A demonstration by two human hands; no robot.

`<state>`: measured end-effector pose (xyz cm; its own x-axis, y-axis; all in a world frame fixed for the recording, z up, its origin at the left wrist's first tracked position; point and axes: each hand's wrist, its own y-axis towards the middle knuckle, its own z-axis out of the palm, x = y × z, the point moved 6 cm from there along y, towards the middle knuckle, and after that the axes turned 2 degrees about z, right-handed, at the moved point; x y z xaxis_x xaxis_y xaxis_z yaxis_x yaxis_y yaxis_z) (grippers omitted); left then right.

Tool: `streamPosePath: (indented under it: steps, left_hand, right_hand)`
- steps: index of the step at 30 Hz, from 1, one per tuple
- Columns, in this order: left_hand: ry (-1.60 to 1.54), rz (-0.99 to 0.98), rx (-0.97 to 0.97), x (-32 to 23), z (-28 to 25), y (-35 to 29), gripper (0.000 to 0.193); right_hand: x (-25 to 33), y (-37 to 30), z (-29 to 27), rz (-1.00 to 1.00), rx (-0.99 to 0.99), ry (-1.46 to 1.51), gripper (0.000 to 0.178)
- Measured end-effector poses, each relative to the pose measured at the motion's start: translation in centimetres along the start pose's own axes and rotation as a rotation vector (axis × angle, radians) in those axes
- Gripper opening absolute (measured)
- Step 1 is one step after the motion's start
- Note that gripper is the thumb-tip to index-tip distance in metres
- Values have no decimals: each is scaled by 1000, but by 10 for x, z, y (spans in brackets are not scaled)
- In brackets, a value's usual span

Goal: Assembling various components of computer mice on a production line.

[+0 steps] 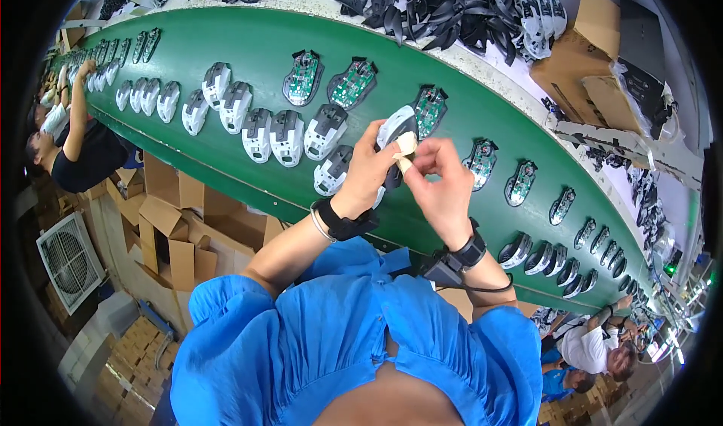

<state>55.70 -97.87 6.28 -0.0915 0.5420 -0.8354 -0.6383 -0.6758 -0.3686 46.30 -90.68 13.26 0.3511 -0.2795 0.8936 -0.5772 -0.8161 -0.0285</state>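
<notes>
My left hand is closed around a white and dark computer mouse shell, held tilted above the green belt. Cream finger covers show at the thumb tips, over the shell's near side. Close against it is my right hand, its fingers curled and pinched together; whatever lies between them is hidden. Just beyond the held shell lies a mouse base with a green circuit board. Another white and grey mouse shell rests on the belt beside my left wrist.
Along the green conveyor belt run rows of mouse shells and circuit-board bases. Black plastic parts heap on the far ledge near a cardboard box. Open cartons stand at left; other people work at both ends.
</notes>
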Motion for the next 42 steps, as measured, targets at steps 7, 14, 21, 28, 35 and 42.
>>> streamPosePath:
  steps: [7,14,21,28,35,42]
  left_hand:
    - [-7,1,150,-13,-2,-7,62]
    - [168,-145,309,-16,-1,-38,65]
    - [205,-253,414,30,-2,-48,93]
    - [773,-154,706,36,1,-66,62]
    - [916,-185,1045,59,19,-48,65]
    - [683,153,449,20,14,36,65]
  right_hand:
    - [3,5,-26,277,221,387,62]
    - [-29,-4,-5,426,508,704,47]
    - [-88,-28,-1,838,515,879,46]
    - [-47,-51,-13,231,668,31,51]
    - [-71,-100,-20,295,348,-25,50]
    - [-169,-204,-110,522,-868,-403,50]
